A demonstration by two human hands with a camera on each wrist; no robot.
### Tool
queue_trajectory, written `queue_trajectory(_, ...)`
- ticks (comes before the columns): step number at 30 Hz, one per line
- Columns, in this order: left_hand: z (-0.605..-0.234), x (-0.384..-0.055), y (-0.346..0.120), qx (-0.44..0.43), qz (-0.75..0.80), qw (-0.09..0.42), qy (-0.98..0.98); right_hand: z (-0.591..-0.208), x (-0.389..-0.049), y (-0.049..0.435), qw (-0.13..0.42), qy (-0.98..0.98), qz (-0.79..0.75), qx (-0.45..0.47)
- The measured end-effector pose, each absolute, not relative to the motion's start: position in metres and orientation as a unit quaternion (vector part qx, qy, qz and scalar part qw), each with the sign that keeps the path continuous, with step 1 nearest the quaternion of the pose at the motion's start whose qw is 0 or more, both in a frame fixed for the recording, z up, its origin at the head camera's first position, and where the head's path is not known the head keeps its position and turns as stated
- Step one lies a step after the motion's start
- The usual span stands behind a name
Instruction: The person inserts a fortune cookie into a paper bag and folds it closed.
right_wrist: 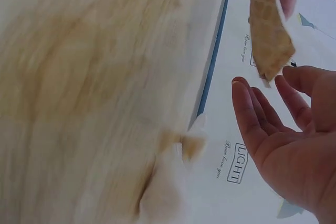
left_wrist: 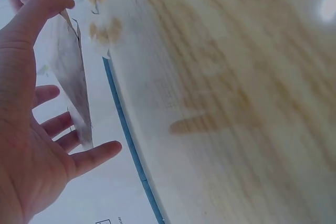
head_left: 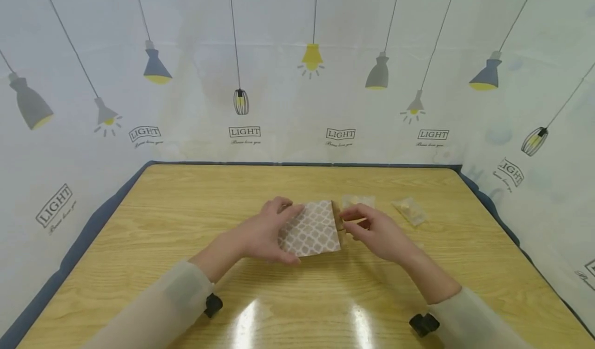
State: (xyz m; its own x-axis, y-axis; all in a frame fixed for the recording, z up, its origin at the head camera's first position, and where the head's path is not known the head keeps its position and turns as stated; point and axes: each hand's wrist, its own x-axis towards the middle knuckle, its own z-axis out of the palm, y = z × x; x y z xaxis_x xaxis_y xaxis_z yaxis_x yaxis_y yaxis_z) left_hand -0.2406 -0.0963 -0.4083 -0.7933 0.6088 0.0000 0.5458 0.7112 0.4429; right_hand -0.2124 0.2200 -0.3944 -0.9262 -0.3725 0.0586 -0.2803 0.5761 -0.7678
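In the head view a flat paper bag (head_left: 312, 228) with a tan-and-white lattice pattern is tilted over the middle of the wooden table. My left hand (head_left: 266, 233) grips it from its left side, thumb at the near edge and fingers spread at the far one. In the left wrist view the bag (left_wrist: 73, 80) shows edge-on between thumb and fingers. My right hand (head_left: 377, 233) is at the bag's brown right end, fingertips bent right beside it. The right wrist view shows the right hand's (right_wrist: 289, 124) fingers and thumb apart just below the bag's end (right_wrist: 270, 40).
Two small clear packets with pale contents lie beyond the right hand, one packet (head_left: 358, 201) behind the bag's end and another packet (head_left: 410, 210) farther right. A lamp-printed cloth (head_left: 279, 80) stands around the table's (head_left: 186, 194) back and sides.
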Motion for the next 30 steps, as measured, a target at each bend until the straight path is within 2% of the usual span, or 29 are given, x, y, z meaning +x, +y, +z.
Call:
queue_trajectory(9, -0.41, -0.235, -0.098, 0.339, 0.246, 0.05, 0.907, -0.403, -0.218, 0.209, 0.119, 0.827, -0.532, -0.135)
queue_trajectory(21, -0.41, -0.234, -0.095, 0.361, 0.227, 0.036, 0.904, -0.401, -0.215, 0.195, 0.143, 0.792, -0.591, -0.054)
queue_trajectory(30, -0.414, -0.232, -0.091, 0.376, 0.222, 0.039, 0.899, -0.402, -0.212, 0.187, 0.158, 0.772, -0.612, -0.068)
